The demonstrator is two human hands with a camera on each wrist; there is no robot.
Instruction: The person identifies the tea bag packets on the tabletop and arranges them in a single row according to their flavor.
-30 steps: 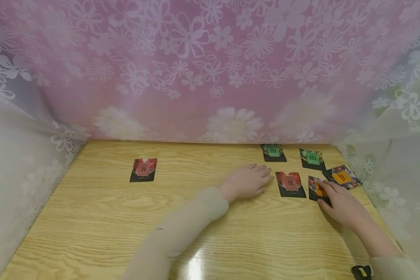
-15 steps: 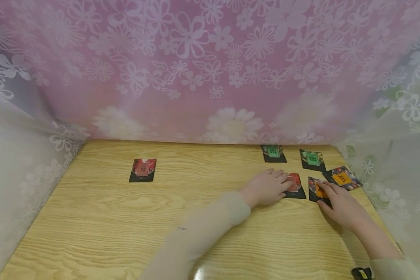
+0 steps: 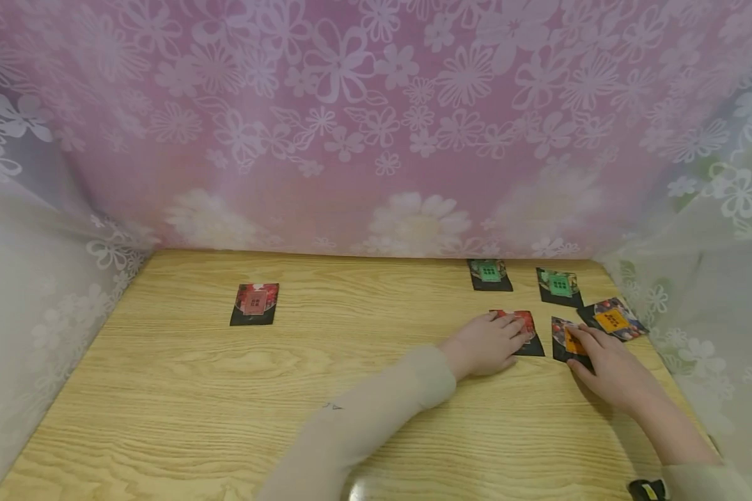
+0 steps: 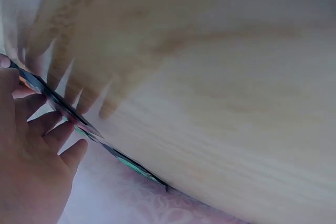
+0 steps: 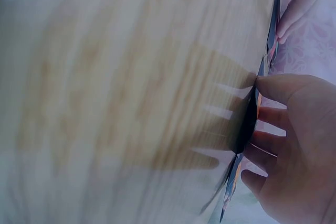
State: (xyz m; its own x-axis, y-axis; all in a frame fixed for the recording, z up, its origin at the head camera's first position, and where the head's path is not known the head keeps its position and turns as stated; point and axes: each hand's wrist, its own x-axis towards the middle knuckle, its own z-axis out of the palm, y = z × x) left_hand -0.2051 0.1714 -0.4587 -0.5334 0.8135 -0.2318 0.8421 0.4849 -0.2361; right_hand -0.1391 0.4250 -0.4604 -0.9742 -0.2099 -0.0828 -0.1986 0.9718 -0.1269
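Note:
My left hand (image 3: 485,344) rests with outstretched fingers on a red and black packet (image 3: 531,344), covering its left part. In the left wrist view the fingers (image 4: 65,129) of that hand lie against the packet, seen edge-on. To the right, my right hand (image 3: 617,369) touches an orange-labelled packet (image 3: 560,341), its fingers on the label and its thumb at the near edge. The right wrist view shows the thumb and fingers of the right hand (image 5: 294,135) spread along this packet's dark edge (image 5: 249,121).
Two green-labelled packets (image 3: 490,275) lie near the back edge. Another orange-labelled packet (image 3: 614,319) sits slanted at the far right. A second red packet (image 3: 254,304) lies alone at left. Floral curtains (image 3: 376,125) enclose the wooden table (image 3: 194,390); a black object (image 3: 647,489) shows lower right.
My left hand has moved right from the bare wood onto the red packet, which has shifted slightly left. My right hand has stayed on the orange-labelled packet.

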